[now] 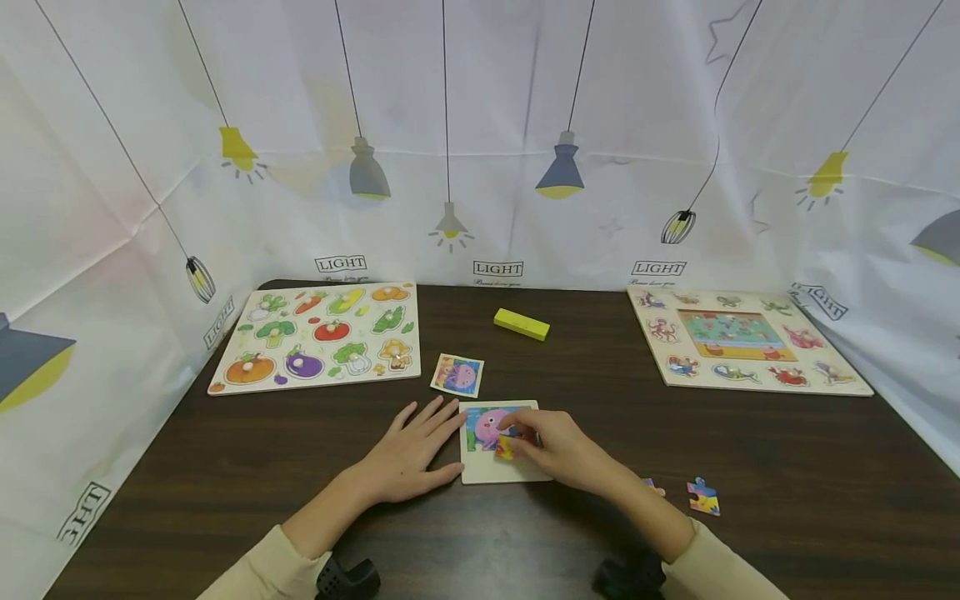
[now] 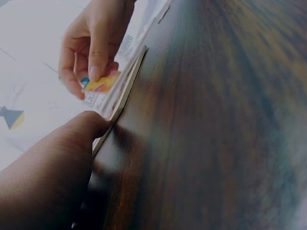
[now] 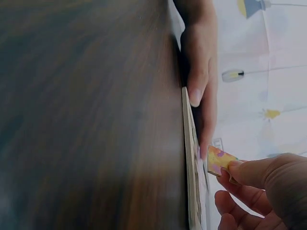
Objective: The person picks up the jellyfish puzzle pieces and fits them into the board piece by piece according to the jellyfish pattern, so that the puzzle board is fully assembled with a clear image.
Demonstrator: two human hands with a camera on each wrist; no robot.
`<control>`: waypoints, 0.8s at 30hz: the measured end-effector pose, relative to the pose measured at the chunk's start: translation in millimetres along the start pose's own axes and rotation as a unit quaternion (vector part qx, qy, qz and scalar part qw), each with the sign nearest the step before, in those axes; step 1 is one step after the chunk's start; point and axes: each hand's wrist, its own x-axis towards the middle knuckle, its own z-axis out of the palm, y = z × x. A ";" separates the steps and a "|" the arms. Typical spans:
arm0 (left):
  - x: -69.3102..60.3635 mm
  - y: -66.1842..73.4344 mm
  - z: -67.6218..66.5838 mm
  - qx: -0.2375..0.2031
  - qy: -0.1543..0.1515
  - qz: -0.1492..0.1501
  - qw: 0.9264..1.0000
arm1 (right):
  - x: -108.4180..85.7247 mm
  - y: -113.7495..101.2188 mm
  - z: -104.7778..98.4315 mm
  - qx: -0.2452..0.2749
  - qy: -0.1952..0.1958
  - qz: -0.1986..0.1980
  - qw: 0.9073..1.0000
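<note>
A yellow puzzle piece [image 3: 218, 160] is pinched between the thumb and fingers of my right hand [image 1: 564, 450], just over the puzzle board [image 1: 495, 472]. That board is small and pale, with part of a pink cartoon picture [image 1: 489, 427] fitted in its upper area. My left hand [image 1: 405, 454] lies flat on the table with fingers spread, its thumb and fingertips touching the board's left edge. Two loose pieces lie to the right: one puzzle piece [image 1: 703, 497] in plain sight, the other [image 1: 655, 486] partly hidden by my right forearm.
Behind the board lies a small picture card [image 1: 457, 376]. Farther back is a yellow-green block [image 1: 522, 324]. A vegetable peg puzzle [image 1: 258, 342] occupies the back left, a sea-animal puzzle [image 1: 757, 375] the back right. A white printed curtain [image 1: 480, 125] hangs behind the dark table [image 1: 525, 542].
</note>
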 end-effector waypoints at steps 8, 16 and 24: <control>0.0 -0.5 0.1 0.000 0.007 0.005 1.000 | 9.1 -3.2 12.7 0.017 -0.006 -0.013 1.000; 0.5 0.0 -1.0 -0.004 0.005 0.004 1.000 | 15.7 -3.1 21.8 0.053 -0.033 -0.015 0.998; 0.2 0.2 -0.9 0.003 0.012 0.010 1.000 | 15.8 -4.2 28.4 0.015 -0.026 -0.017 0.999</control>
